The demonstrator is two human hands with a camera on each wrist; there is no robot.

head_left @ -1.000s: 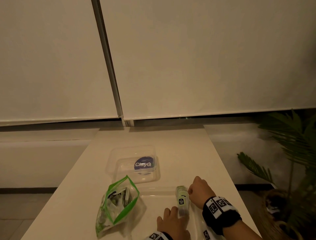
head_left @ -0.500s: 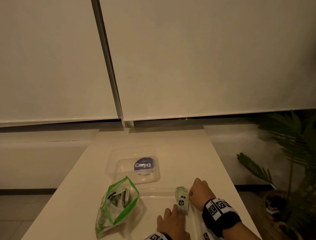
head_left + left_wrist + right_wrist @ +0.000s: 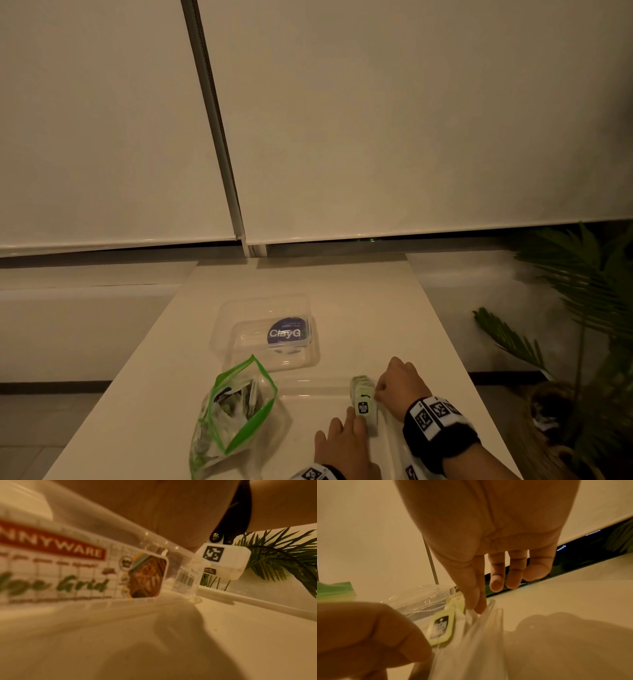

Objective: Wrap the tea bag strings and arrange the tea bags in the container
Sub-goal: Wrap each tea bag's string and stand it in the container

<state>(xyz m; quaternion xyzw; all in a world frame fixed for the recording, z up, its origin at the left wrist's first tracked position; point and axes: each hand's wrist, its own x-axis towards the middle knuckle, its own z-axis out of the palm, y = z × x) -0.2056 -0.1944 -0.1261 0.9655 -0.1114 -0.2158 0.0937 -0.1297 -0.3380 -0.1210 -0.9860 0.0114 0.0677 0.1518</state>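
Nearest us, our left hand (image 3: pixel 344 445) rests with straight fingers touching the row of tea bags (image 3: pixel 363 401) standing in the clear container (image 3: pixel 308 389). Our right hand (image 3: pixel 399 385) pinches a tea bag at the row's right side. Beyond sit a green-edged zip bag (image 3: pixel 236 416) and a clear lid (image 3: pixel 265 330).

White table (image 3: pixel 359 294): clear container (image 3: pixel 308 390) beneath the hands, zip bag (image 3: pixel 233 414) left, lidded tub (image 3: pixel 260 329) beyond.

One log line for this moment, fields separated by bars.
left hand steadies tea bags | right hand pinches one | container | zip bag beside
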